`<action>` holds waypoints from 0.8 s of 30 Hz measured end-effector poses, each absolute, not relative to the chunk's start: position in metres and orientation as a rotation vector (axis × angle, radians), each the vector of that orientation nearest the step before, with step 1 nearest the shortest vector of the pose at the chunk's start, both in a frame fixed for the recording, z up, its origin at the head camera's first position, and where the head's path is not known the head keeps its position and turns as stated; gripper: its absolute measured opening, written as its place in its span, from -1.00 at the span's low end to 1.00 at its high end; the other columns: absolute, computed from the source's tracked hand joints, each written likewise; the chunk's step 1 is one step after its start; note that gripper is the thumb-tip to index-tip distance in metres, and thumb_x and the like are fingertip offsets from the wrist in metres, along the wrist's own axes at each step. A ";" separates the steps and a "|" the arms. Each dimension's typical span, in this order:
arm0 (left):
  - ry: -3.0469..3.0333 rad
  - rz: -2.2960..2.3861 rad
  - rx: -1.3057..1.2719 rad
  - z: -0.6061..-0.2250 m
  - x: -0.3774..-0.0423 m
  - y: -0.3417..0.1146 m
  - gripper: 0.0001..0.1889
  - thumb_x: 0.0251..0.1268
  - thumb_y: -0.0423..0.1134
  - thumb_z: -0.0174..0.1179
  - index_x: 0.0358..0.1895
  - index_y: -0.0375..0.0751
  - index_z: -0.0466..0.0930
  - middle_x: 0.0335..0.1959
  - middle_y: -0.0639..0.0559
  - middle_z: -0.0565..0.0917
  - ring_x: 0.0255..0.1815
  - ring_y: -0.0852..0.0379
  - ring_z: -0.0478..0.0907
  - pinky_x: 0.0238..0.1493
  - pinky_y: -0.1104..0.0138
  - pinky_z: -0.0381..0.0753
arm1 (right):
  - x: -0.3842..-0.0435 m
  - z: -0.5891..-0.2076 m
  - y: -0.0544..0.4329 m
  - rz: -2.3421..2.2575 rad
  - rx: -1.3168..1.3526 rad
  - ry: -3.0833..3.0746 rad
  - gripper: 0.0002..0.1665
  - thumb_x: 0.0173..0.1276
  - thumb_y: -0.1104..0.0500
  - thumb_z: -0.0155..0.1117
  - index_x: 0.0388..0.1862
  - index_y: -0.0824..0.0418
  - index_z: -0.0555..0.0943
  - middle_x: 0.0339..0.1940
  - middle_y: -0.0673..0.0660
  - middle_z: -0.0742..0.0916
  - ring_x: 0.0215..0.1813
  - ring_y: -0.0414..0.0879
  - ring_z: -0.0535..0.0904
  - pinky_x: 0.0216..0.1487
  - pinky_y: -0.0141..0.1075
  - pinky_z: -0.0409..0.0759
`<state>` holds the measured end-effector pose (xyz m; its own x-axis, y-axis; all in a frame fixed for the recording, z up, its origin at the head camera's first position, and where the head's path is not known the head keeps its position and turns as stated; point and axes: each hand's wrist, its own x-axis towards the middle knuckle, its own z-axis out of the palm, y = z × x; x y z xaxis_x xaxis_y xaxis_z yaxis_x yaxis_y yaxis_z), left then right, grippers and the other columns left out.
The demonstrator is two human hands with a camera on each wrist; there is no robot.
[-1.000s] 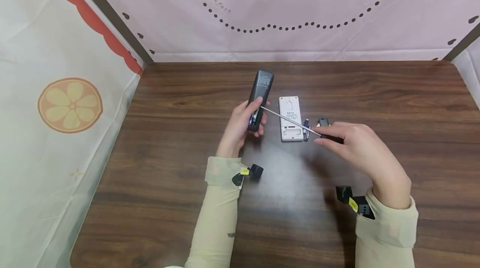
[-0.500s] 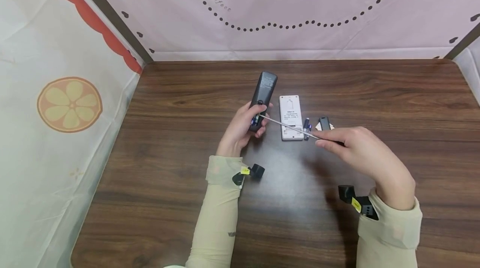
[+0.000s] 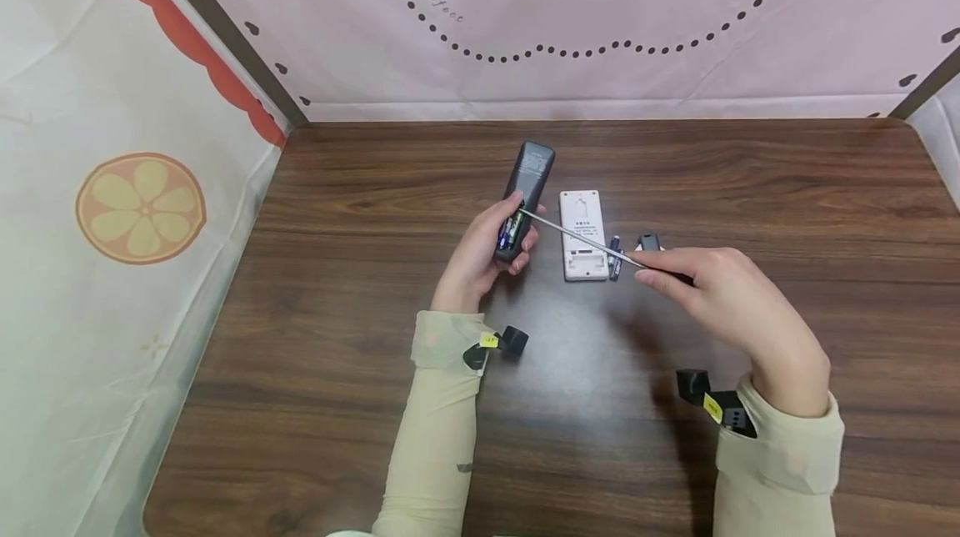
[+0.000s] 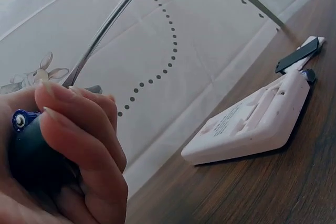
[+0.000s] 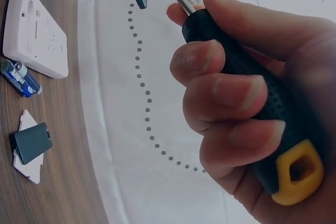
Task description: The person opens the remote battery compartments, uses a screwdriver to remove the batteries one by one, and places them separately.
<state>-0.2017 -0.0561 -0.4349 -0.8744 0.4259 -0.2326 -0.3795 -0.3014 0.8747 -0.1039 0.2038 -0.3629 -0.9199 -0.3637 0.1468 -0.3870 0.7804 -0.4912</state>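
My left hand [image 3: 476, 253] holds a black remote control [image 3: 532, 170], back side up and tilted. Its battery compartment lies uncovered, with batteries [image 3: 512, 230] inside. The thumb lies beside the compartment's upper end. In the left wrist view, one battery's end [image 4: 20, 120] shows above the curled fingers. A screwdriver [image 3: 573, 234] is gripped in my right hand [image 3: 723, 295]; its metal shaft reaches left to the compartment's upper end. Whether the tip touches a battery I cannot tell. The right wrist view shows the fingers wrapped round its black handle [image 5: 289, 114], which ends in yellow.
A white remote control [image 3: 583, 220] lies back up on the wooden table [image 3: 337, 353], its battery bay uncovered. Two loose blue batteries [image 5: 22, 78] lie beside it. Further right, a black battery cover [image 5: 32, 142] rests on a white one [image 5: 32, 174]. A pink cloth [image 3: 600, 87] hangs behind.
Half a second ago the left thumb and the screwdriver's tip were lower on the compartment; both have moved up toward its upper end. More of the batteries shows now. The white remote has stayed put.
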 end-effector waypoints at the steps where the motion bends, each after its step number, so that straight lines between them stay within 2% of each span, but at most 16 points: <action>1: 1.487 2.179 0.054 -0.435 -0.202 -0.056 -0.36 0.22 0.13 -0.01 0.12 -0.41 0.31 -0.65 -0.04 0.40 -0.83 0.17 0.30 -0.87 0.44 0.29 | -0.103 -0.363 0.203 0.823 0.613 -2.930 -0.68 0.25 -0.03 0.15 -0.03 -0.04 0.61 -0.15 -0.04 0.68 -0.12 -0.15 0.59 -0.11 -0.17 0.49; 8: 1.605 2.077 -0.019 -0.436 -0.200 -0.052 -0.59 0.18 -0.07 0.07 0.03 -0.25 0.42 -0.64 -0.05 0.41 -0.81 0.16 0.30 -0.87 0.42 0.29 | -0.099 -0.359 0.203 0.877 0.606 -3.017 -0.67 0.27 -0.05 0.12 -0.04 -0.01 0.61 -0.14 -0.03 0.67 -0.11 -0.12 0.58 -0.09 -0.12 0.49; 12: 1.547 2.127 -0.015 -0.438 -0.200 -0.050 -0.61 0.16 -0.18 0.04 0.05 -0.26 0.40 -0.64 -0.05 0.39 -0.81 0.18 0.29 -0.86 0.44 0.27 | -0.101 -0.362 0.205 0.904 0.626 -3.025 -0.66 0.27 -0.05 0.12 -0.04 0.00 0.61 -0.15 -0.06 0.67 -0.11 -0.16 0.57 -0.09 -0.16 0.50; 17: 1.407 2.180 0.036 -0.438 -0.199 -0.055 -0.47 0.26 0.02 -0.03 0.12 -0.36 0.31 -0.63 -0.05 0.38 -0.82 0.18 0.29 -0.86 0.46 0.28 | -0.102 -0.363 0.204 0.863 0.617 -2.982 -0.66 0.27 -0.06 0.12 -0.01 -0.06 0.59 -0.15 -0.06 0.67 -0.17 -0.20 0.58 -0.15 -0.18 0.50; 20: 1.378 2.146 0.075 -0.438 -0.199 -0.059 -0.40 0.26 0.11 -0.06 0.15 -0.34 0.27 -0.62 -0.07 0.39 -0.83 0.18 0.29 -0.86 0.45 0.29 | -0.102 -0.362 0.207 0.844 0.612 -2.997 -0.66 0.30 -0.06 0.08 0.01 -0.07 0.58 -0.41 -0.07 0.68 -0.41 -0.24 0.53 -0.32 -0.26 0.46; 24: 1.410 2.049 0.122 -0.440 -0.200 -0.063 -0.45 0.26 0.09 -0.04 0.10 -0.30 0.24 -0.63 -0.10 0.41 -0.84 0.16 0.30 -0.87 0.43 0.31 | -0.102 -0.360 0.212 0.875 0.608 -3.084 -0.63 0.33 -0.12 -0.01 0.03 -0.09 0.56 -0.68 -0.12 0.48 -0.61 -0.25 0.35 -0.43 -0.33 0.33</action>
<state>-0.1996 -0.0631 -0.4397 -0.7907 0.5488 -0.2711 -0.4494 -0.2196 0.8659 -0.1019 0.2116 -0.3597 -0.9235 -0.3833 -0.0143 -0.3187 0.7875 -0.5275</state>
